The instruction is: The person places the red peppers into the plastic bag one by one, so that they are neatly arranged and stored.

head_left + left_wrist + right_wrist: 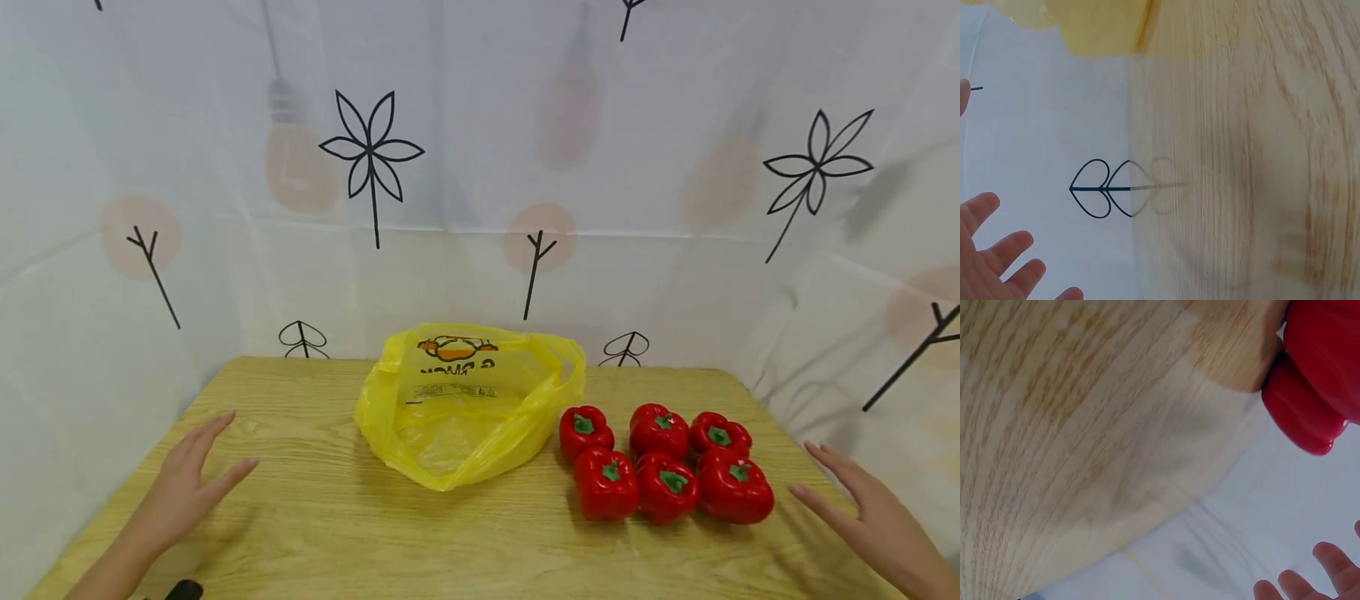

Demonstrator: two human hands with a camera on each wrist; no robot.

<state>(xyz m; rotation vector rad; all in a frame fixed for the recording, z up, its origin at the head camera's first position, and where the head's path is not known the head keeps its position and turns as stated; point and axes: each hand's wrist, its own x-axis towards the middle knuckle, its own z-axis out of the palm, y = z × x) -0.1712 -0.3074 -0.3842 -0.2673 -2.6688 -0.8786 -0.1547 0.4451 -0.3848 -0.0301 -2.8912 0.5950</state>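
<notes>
While the left hand (176, 496) hovers over the left side of the wood-grain table (360, 550), its fingers extend forward, the thumb set wide apart. Six red bell peppers (663, 502) sit on the right half in two rows of three, green stems showing. At the table's right edge, the right hand (873, 517), fingers also extended and thumb wide, hovers near the front right pepper, apart from it. A yellow plastic bag (465, 417) gapes mid-table, just beside the leftmost peppers; whether they touch is unclear. Behind hangs a white patterned cloth (480, 167).
</notes>
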